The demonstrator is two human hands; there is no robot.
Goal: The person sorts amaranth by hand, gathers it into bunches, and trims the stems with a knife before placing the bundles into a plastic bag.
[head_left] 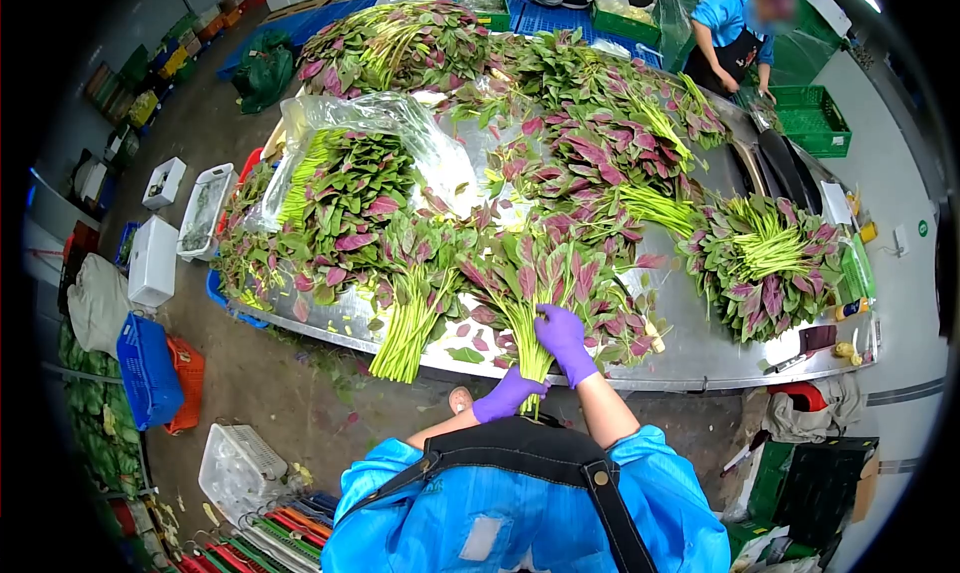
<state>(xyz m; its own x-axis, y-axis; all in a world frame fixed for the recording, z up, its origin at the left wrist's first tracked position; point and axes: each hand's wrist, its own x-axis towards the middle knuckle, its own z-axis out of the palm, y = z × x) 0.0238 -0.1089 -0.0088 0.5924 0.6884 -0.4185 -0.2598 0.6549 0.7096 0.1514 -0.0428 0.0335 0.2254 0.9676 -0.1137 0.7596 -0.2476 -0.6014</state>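
A bunch of red amaranth [527,341], with green stems and purple-green leaves, is held upright at the table's near edge. My left hand [511,395], in a purple glove, wraps round the lower stems. Higher up, on the right side of the same bunch, my purple-gloved right hand [563,341] is closed with its fingertips at the stems. Just left lies another amaranth bunch [410,323], its stems toward me. Loose leaves and trimmings [465,354] are scattered between the two bunches.
Amaranth heaps cover much of the metal table [700,358]. A clear plastic bag [440,153] drapes over the left pile. At right sit a stacked amaranth heap [765,263] and a knife [788,362]. A co-worker [735,38] stands at the far right. Crates [150,368] stand on the left floor.
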